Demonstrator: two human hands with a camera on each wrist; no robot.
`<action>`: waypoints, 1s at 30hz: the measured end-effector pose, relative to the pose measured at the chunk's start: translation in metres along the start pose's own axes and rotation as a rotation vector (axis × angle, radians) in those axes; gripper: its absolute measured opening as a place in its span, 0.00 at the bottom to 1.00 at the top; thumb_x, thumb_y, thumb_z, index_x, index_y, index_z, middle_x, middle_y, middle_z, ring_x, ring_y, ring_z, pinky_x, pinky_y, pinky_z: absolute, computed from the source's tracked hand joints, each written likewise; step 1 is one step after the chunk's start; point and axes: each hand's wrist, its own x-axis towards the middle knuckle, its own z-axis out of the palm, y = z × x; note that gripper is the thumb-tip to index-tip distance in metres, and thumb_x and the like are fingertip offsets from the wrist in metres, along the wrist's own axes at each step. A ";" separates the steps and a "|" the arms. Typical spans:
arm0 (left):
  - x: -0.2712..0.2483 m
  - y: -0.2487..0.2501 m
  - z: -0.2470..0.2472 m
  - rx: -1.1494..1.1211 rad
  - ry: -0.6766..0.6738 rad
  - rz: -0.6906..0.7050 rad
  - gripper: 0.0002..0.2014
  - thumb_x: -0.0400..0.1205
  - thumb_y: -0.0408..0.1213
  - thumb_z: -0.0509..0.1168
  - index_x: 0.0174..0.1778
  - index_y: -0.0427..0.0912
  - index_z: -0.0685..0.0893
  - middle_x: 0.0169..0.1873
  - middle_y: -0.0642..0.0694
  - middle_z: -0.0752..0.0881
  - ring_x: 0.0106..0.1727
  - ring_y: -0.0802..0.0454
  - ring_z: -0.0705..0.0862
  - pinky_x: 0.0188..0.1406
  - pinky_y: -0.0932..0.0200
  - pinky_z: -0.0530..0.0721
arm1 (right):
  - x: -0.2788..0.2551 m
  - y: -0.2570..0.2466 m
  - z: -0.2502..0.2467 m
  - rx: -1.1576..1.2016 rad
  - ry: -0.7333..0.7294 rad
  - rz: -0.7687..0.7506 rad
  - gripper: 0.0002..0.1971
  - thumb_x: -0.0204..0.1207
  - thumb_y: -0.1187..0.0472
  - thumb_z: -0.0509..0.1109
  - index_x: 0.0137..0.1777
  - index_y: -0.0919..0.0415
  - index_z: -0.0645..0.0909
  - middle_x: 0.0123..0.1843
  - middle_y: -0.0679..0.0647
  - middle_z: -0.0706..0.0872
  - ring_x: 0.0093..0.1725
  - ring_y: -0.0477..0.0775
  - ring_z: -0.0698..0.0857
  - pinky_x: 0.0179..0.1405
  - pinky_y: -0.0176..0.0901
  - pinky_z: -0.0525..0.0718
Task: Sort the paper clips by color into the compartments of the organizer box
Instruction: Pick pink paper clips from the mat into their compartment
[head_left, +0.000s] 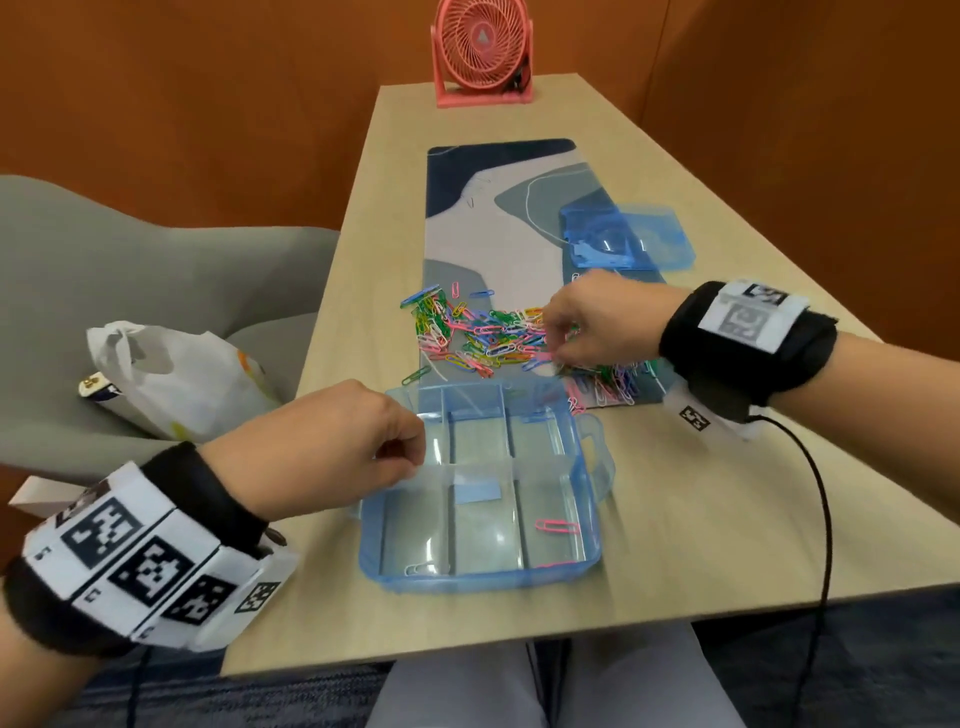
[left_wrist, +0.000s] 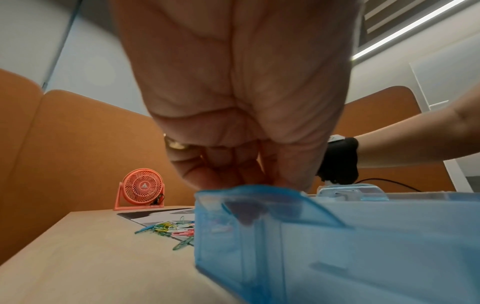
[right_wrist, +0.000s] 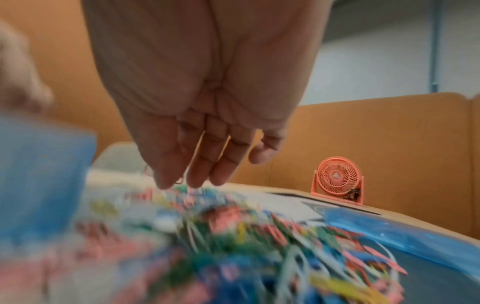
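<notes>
A: What makes this pick go well?

B: Judging from the heap, I'd single out one clip at the edge of the tangled pile of coloured wire paper clips (head_left: 483, 332) on the patterned desk mat (head_left: 498, 218), lift it straight up so its neighbours don't trail along, then carry it to the compartment matching its colour. The translucent blue plastic organizer box (head_left: 587, 483) sits just in front of the pile, and a pink paper clip (head_left: 557, 526) already lies in its near right compartment.

A: And the fingers?

B: The right hand (head_left: 602, 317) hangs over the pile, fingers (right_wrist: 200, 164) extended downward and close together, tips at the clips; whether they pinch one is too blurred to tell. The left hand (head_left: 332, 447) has its fingers (left_wrist: 207, 170) curled at the box's left wall; whether they grip the wall or pinch something I cannot tell.
</notes>
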 end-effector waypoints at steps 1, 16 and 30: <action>-0.001 -0.001 0.000 -0.008 0.013 -0.002 0.08 0.74 0.45 0.62 0.39 0.51 0.87 0.33 0.58 0.86 0.35 0.61 0.82 0.42 0.56 0.82 | -0.006 -0.004 -0.007 0.062 0.037 0.009 0.02 0.72 0.62 0.72 0.40 0.56 0.86 0.38 0.49 0.88 0.40 0.48 0.84 0.43 0.40 0.82; -0.002 -0.014 -0.005 -0.097 0.026 0.024 0.04 0.77 0.39 0.71 0.43 0.55 0.88 0.35 0.65 0.85 0.43 0.68 0.81 0.44 0.69 0.78 | -0.047 -0.019 -0.013 0.163 -0.085 -0.070 0.06 0.76 0.62 0.72 0.49 0.54 0.89 0.42 0.42 0.89 0.40 0.38 0.84 0.38 0.21 0.75; 0.034 -0.039 -0.013 0.010 0.009 -0.222 0.14 0.82 0.46 0.65 0.63 0.53 0.78 0.48 0.54 0.75 0.47 0.58 0.78 0.49 0.63 0.73 | -0.012 -0.005 0.012 -0.013 -0.340 -0.081 0.02 0.74 0.57 0.72 0.41 0.48 0.84 0.38 0.43 0.85 0.38 0.44 0.80 0.39 0.39 0.79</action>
